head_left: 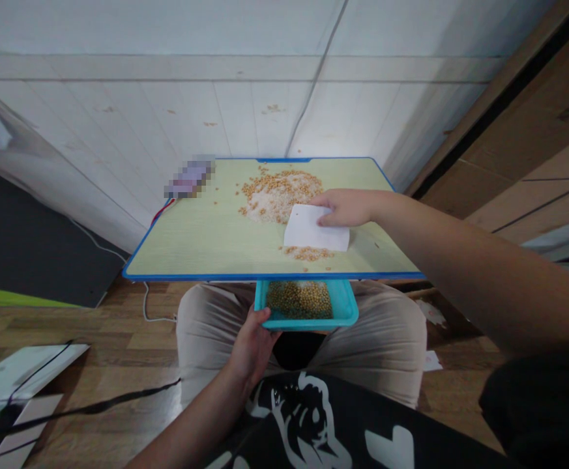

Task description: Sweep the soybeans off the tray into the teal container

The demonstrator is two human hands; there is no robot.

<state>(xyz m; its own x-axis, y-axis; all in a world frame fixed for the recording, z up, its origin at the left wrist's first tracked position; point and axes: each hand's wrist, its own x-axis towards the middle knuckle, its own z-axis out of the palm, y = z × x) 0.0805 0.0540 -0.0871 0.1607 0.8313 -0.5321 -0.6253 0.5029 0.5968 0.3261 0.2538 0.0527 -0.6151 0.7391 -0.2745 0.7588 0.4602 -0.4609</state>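
Note:
My right hand [345,207] grips a white card [316,231], thumb on its near face, and holds it tilted over the tabletop. A small spread of soybeans and white grains [308,253] lies along the card's lower edge. Behind the card is a larger heap of soybeans mixed with white rice-like grains [277,195]. Below the table's front edge, my left hand [257,339] is closed on the near left corner of a turquoise tray [345,312]. Soybeans [298,299] with some white grains lie in the tray.
The pale folding table [181,251] has a blue rim. A pixelated object [189,177] with a red cord lies at its far left corner. A white wall [167,117] stands behind, cardboard [519,130] at the right. My knees are under the table.

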